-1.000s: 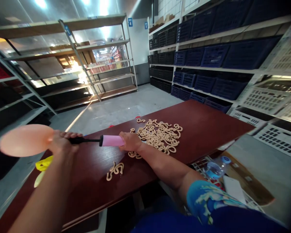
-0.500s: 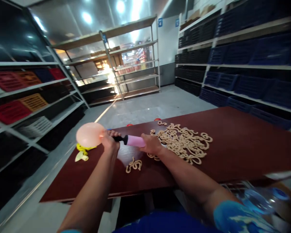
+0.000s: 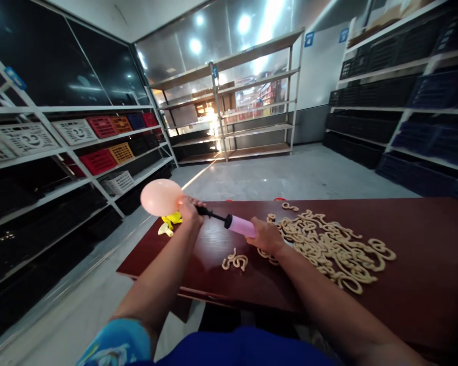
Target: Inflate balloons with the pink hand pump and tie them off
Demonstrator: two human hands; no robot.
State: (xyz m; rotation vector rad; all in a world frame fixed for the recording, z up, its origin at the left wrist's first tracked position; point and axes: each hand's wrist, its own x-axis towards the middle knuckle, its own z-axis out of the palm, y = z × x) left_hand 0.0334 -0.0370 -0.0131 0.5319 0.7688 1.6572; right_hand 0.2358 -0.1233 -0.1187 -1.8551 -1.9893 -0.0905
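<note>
A round pale-pink balloon [image 3: 161, 197], swollen with air, sticks out to the left of my left hand [image 3: 191, 207]. The fingers of that hand are closed around the balloon's neck and the black end of a balloon pump [image 3: 241, 225]. A thin black rod shows between that end and the pump's pink barrel. My right hand [image 3: 266, 235] is wrapped around the barrel's far end. Beneath my hands is a dark red-brown table [image 3: 213, 282]. Limp yellow balloons [image 3: 171, 222] lie at its left edge, behind my left forearm.
A large heap of beige twisted, rope-like pieces [image 3: 328, 244] spreads over the table's right side. A small cluster of them [image 3: 235, 260] lies nearer me. Shelves with crates [image 3: 101, 161] stand left, dark crates [image 3: 366, 119] right, and a mostly bare rack [image 3: 257, 150] behind.
The view has swung left, so everything sits further right. My hands have drawn apart, and more of the black rod shows between them. Both grips hold.
</note>
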